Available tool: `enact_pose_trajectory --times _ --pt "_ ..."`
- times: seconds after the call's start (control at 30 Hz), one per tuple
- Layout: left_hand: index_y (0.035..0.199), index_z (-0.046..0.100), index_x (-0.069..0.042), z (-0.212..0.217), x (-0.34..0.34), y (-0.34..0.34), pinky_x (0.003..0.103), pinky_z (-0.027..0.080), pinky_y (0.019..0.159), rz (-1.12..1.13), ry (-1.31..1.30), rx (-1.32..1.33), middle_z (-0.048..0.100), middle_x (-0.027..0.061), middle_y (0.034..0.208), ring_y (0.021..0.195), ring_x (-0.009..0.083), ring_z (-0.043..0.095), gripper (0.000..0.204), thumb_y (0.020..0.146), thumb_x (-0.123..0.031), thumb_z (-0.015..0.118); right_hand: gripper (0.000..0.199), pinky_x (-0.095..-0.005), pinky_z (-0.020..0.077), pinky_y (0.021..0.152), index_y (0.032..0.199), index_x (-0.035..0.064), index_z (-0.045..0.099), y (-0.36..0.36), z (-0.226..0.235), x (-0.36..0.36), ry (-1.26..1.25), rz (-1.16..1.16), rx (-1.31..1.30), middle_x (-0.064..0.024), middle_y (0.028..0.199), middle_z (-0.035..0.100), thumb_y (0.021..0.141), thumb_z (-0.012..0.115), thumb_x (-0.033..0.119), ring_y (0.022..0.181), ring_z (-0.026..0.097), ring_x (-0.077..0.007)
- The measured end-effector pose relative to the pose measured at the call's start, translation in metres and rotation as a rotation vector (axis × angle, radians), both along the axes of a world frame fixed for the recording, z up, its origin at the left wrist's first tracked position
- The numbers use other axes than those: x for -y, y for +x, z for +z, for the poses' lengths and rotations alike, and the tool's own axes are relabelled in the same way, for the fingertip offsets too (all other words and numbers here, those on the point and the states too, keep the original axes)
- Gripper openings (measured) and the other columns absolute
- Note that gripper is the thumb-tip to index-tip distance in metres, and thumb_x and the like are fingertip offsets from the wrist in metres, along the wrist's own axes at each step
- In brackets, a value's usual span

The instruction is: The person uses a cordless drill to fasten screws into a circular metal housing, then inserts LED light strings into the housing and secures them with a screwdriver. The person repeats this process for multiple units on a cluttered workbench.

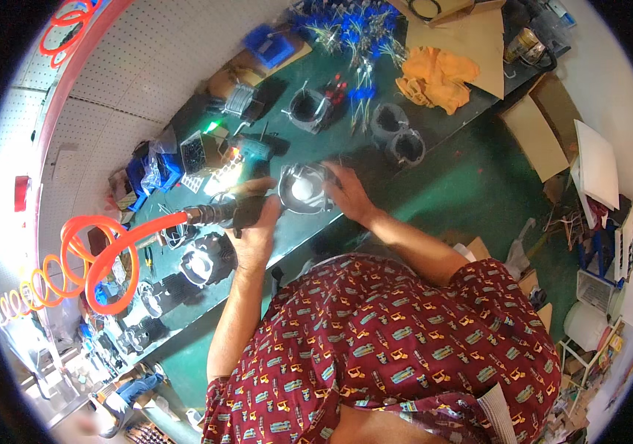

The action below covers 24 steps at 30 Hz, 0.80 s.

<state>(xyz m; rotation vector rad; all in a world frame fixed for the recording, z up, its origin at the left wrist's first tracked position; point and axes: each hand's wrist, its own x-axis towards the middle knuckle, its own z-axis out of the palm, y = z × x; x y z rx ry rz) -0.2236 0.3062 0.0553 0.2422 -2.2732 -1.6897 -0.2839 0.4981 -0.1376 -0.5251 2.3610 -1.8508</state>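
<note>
sitting left of half-curled right hand (351,194) holding it, grey housing (304,188); left hand (259,226) wrapped around air tool (222,213)

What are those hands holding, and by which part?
The left hand grips a hose-fed tool around its dark body. The right hand touches the right side of a round grey housing; whether it grips is unclear.

Left of the frame's centre, your dark tool (222,214) is pointing its metal end (197,215) left; just above centre, your round grey part (303,188) is showing a pale middle (302,189).
</note>
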Motion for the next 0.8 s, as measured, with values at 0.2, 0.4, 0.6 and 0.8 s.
enact_pose_trajectory --times 0.2,0.4,0.6,0.8 --pt "0.109 0.062 -0.004 -0.006 -0.009 0.007 0.031 0.051 0.082 -0.013 0.164 -0.066 0.066 0.0045 0.103 0.090 0.0129 0.062 0.028 0.083 0.003 0.067 0.053 -0.0416 0.0420 0.098 0.140 0.0001 0.052 0.002 0.003 0.005 -0.012 -0.015 -0.031 -0.0194 0.123 0.063 0.094 0.060 0.027 0.104 0.058 -0.0294" --pt "0.105 0.053 -0.005 -0.023 -0.002 0.009 0.050 0.049 0.104 -0.047 0.065 -0.115 0.064 0.0097 0.101 0.101 0.0228 0.063 0.021 0.089 0.005 0.062 0.054 -0.0435 0.0334 0.112 0.141 0.0040 0.054 0.000 0.008 0.005 0.009 0.008 0.132 -0.0204 0.136 0.058 0.093 0.061 0.027 0.127 0.047 -0.0353" --pt "0.102 0.053 -0.004 -0.043 0.012 0.003 0.050 0.049 0.105 0.005 0.029 -0.071 0.064 0.0094 0.099 0.097 0.0212 0.063 0.020 0.089 0.006 0.062 0.055 -0.0437 0.0346 0.111 0.141 0.0034 0.054 -0.001 0.013 0.006 0.024 0.012 0.178 -0.0219 0.136 0.058 0.092 0.060 0.027 0.126 0.048 -0.0363" --pt "0.105 0.060 -0.004 -0.012 -0.007 0.007 0.039 0.048 0.096 -0.013 -0.034 -0.144 0.066 0.0088 0.100 0.097 0.0195 0.063 0.021 0.086 -0.003 0.069 0.056 -0.0424 0.0362 0.111 0.142 0.0018 0.052 -0.007 0.010 0.004 -0.045 0.021 0.109 -0.0246 0.136 0.058 0.092 0.060 0.027 0.127 0.052 -0.0365"
